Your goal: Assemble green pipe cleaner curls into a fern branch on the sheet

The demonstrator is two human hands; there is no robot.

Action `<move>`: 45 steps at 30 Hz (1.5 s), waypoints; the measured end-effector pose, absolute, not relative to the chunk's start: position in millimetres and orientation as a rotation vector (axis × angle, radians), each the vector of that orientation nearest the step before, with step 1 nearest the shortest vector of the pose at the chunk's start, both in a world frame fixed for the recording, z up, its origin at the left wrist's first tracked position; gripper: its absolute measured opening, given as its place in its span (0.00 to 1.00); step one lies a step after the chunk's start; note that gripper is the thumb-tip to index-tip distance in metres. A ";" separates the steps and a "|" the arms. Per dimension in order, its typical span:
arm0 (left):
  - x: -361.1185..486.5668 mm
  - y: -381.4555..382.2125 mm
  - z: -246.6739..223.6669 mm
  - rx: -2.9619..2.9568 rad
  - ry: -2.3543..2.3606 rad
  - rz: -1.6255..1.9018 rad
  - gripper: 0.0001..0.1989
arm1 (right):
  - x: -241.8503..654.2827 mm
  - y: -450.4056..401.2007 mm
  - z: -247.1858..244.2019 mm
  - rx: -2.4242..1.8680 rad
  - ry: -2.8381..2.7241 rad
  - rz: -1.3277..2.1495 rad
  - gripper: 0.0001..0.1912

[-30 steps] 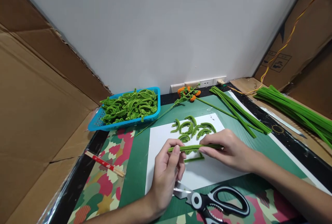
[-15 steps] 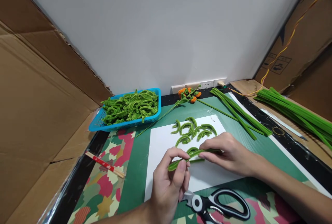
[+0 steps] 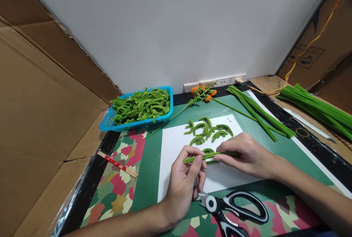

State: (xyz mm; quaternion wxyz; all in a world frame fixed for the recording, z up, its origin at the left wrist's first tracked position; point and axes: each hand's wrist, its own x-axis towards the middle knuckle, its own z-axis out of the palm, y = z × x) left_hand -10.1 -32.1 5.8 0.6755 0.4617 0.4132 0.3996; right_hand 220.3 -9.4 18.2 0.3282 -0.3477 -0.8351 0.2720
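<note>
Between my two hands a folded green pipe cleaner (image 3: 211,155) is stretched roughly level above a white sheet of paper (image 3: 176,171). My left hand (image 3: 187,178) pinches its left part between thumb and forefinger. My right hand (image 3: 244,154) pinches it farther right, with the end partly covered by the fingers. Just beyond my hands lie several short curled green pipe cleaner pieces (image 3: 200,129) on the paper. Black and grey scissors (image 3: 220,207) lie spread on the table close to my left wrist.
A blue basket (image 3: 110,125) heaped with green pieces stands back left. An orange flower stem (image 3: 203,92) lies near the wall sockets. Loose green pipe cleaners (image 3: 255,114) and a larger bundle (image 3: 313,107) lie to the right. Wrapped chopsticks (image 3: 117,163) rest on the left.
The pipe cleaner's left end, a bent loop sticking out past my left fingers before, now looks straight and narrow. My view has shifted slightly; both hands keep their pinch.
</note>
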 end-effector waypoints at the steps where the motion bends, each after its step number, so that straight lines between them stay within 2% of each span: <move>1: -10.0 -31.8 6.2 1.043 0.923 0.892 0.18 | 220.6 -9.6 17.9 -0.909 -2.187 0.714 0.19; 16: -8.6 -28.9 4.9 1.040 0.850 0.847 0.17 | 222.0 -11.1 14.6 -0.840 -2.191 0.600 0.16; 29: -8.3 -24.9 4.4 1.098 0.883 0.807 0.17 | 221.9 -8.3 12.3 -0.860 -2.243 0.611 0.19; 32: -7.2 -21.9 7.7 1.129 0.920 0.827 0.16 | 223.5 -5.0 12.0 -0.805 -2.279 0.445 0.14; 37: -7.1 -16.1 10.0 1.129 0.982 0.866 0.18 | 229.7 0.5 14.5 -0.810 -2.344 -0.057 0.10; 45: -7.6 -14.5 9.7 1.092 1.009 0.839 0.19 | 235.4 -0.4 20.5 -0.733 -2.190 -0.133 0.11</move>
